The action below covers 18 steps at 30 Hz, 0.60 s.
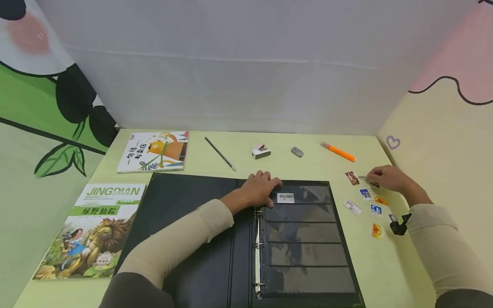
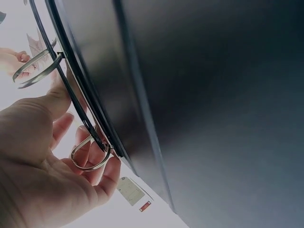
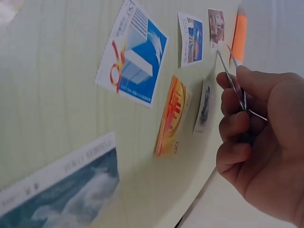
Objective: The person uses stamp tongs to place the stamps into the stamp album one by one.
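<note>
A black stamp album (image 1: 196,226) lies spread on the table, with a dark pocket page (image 1: 308,254) on its metal rings (image 2: 90,166). One pale stamp (image 1: 285,198) sits in the top pocket row. My left hand (image 1: 258,189) rests at the album's top edge by the rings, fingers loosely bent. To the right of the album, my right hand (image 1: 389,177) holds metal tweezers (image 3: 243,97); their tips are apart with nothing visible between them. Several loose stamps lie below that hand, among them a blue-and-white stamp (image 3: 135,59) and an orange stamp (image 3: 172,118).
Two books, a bear-covered one (image 1: 154,152) and a lion-covered one (image 1: 90,231), lie at the left. Along the back are a pencil (image 1: 220,154), a small stapler (image 1: 261,152), a grey eraser (image 1: 297,152) and an orange marker (image 1: 339,152). Walls border the table behind and beside.
</note>
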Available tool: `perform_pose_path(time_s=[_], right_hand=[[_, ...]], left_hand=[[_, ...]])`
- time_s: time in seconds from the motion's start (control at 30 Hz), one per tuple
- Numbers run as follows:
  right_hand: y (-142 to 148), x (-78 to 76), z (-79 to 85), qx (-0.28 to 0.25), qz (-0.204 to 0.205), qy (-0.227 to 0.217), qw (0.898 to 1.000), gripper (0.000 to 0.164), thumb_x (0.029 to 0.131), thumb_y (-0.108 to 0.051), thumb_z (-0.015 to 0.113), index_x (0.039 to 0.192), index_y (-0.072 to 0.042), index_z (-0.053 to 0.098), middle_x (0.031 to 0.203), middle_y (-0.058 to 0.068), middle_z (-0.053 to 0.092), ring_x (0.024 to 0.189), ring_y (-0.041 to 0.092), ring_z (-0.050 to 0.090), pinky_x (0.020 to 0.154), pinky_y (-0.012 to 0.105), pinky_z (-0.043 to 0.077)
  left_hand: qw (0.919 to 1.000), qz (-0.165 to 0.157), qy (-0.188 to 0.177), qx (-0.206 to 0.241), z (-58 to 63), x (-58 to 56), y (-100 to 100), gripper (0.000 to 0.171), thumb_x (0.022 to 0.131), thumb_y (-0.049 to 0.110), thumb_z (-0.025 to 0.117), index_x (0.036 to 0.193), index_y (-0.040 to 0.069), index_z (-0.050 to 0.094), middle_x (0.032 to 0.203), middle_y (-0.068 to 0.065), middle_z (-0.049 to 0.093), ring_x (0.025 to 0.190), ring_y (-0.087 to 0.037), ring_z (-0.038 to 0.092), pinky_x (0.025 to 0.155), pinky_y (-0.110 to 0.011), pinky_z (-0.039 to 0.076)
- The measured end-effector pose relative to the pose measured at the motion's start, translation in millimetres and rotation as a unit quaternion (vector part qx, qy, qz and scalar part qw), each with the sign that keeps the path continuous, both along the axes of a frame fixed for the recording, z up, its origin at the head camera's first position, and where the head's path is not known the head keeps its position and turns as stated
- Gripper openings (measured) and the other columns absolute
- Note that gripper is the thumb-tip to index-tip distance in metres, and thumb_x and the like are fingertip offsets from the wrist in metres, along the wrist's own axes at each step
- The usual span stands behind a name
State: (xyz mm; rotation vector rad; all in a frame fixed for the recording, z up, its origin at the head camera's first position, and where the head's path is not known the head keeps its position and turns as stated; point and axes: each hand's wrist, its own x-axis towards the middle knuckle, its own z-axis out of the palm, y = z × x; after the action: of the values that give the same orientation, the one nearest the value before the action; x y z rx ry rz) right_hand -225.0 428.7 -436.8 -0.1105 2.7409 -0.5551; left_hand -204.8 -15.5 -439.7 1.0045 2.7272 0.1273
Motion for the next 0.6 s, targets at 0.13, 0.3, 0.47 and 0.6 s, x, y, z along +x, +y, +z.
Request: perform_pose_path(time_s=[0.13, 0.3, 0.47, 0.6], right_hand=[[-2, -2.2, -5.9, 0.001, 0.000, 0.002, 1.000, 0.035, 0.098, -0.034, 0.051, 0.104, -0.003, 0.065, 0.083, 0.005, 0.059, 0.075, 0.017, 0.049, 0.064, 0.030, 0.036], [-3, 0.2, -4.3, -0.015, 0.001, 0.002, 1.000, 0.036, 0.099, -0.035, 0.051, 0.106, -0.003, 0.064, 0.084, 0.006, 0.058, 0.075, 0.016, 0.049, 0.064, 0.030, 0.037], [-5, -4.0, 5.5, -0.020, 0.009, 0.002, 1.000, 0.041, 0.100, -0.037, 0.047, 0.110, -0.001, 0.063, 0.092, 0.011, 0.060, 0.079, 0.018, 0.048, 0.065, 0.031, 0.038], [-8, -7.1, 6.1, -0.001, 0.011, -0.024, 1.000, 0.037, 0.099, -0.035, 0.050, 0.107, -0.002, 0.065, 0.088, 0.008, 0.061, 0.078, 0.018, 0.050, 0.065, 0.030, 0.038]], left_hand=[[1.0000, 0.001, 0.003, -0.002, -0.3, 1.4, 0, 0.064, 0.083, 0.048, 0.068, 0.139, 0.030, 0.043, 0.125, -0.006, 0.049, 0.110, -0.023, 0.045, 0.092, -0.042, 0.040], [1.0000, 0.001, 0.002, -0.003, -0.1, 3.2, 2, 0.064, 0.083, 0.048, 0.068, 0.139, 0.030, 0.044, 0.125, -0.006, 0.049, 0.110, -0.023, 0.045, 0.092, -0.043, 0.040], [1.0000, 0.005, 0.003, -0.002, -4.0, 0.1, 2, 0.064, 0.082, 0.049, 0.068, 0.139, 0.031, 0.043, 0.124, -0.005, 0.049, 0.110, -0.022, 0.045, 0.092, -0.042, 0.040], [1.0000, 0.007, 0.000, 0.004, -6.8, -2.7, 2, 0.065, 0.082, 0.048, 0.069, 0.139, 0.031, 0.044, 0.122, -0.005, 0.049, 0.110, -0.022, 0.045, 0.091, -0.042, 0.039]])
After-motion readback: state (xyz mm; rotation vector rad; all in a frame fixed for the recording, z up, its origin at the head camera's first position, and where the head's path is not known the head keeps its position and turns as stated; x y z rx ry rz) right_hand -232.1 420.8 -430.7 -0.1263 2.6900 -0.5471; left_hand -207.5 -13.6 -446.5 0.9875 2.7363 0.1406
